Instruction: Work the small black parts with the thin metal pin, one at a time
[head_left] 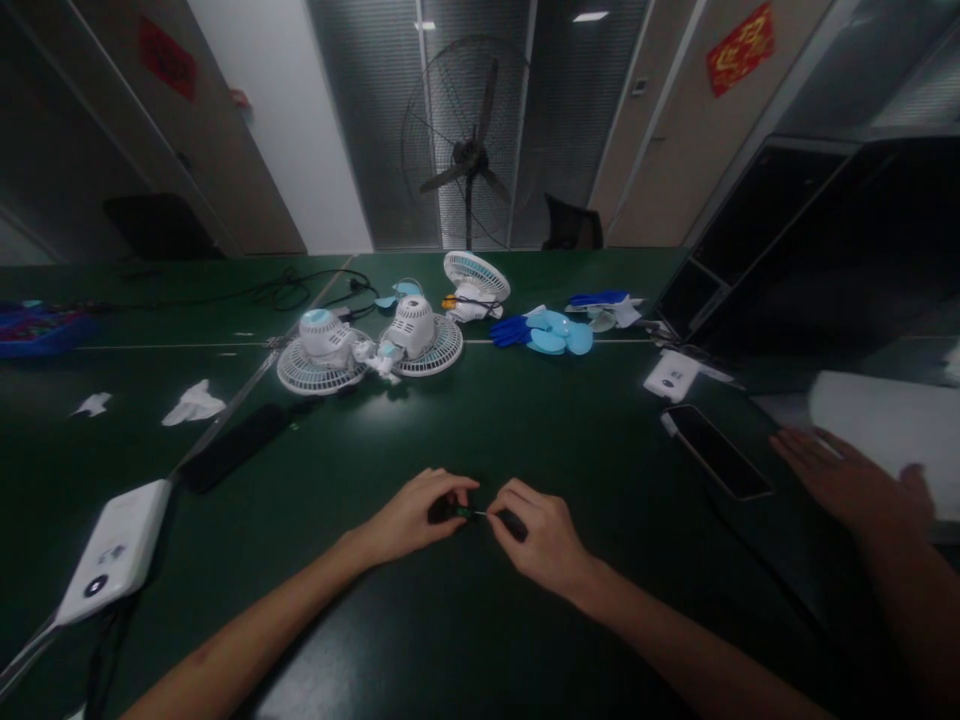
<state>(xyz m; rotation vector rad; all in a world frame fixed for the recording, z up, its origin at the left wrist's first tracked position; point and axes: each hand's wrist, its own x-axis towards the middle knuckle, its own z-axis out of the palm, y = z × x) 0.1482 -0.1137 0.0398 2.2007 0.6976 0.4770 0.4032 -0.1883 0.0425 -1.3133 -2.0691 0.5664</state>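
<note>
My left hand [424, 512] is closed around what looks like a small screwdriver [465, 512], dark with a bit of green, mostly hidden by the fingers. From it a thin metal shaft [481, 514] points right. My right hand [541, 530] pinches the far end of that shaft between thumb and fingertips. Something dark shows inside the right palm, and I cannot tell whether it is an object or shadow. Both hands are just above the green table [420, 620], close together at the middle.
Small white fans [322, 350] and blue fan blades [559, 333] lie farther back beside blue gloves [510, 331]. A white power bank [116, 550] is at left, a phone [718, 452] at right. Another person's hand [855, 475] rests near a white sheet [892, 420].
</note>
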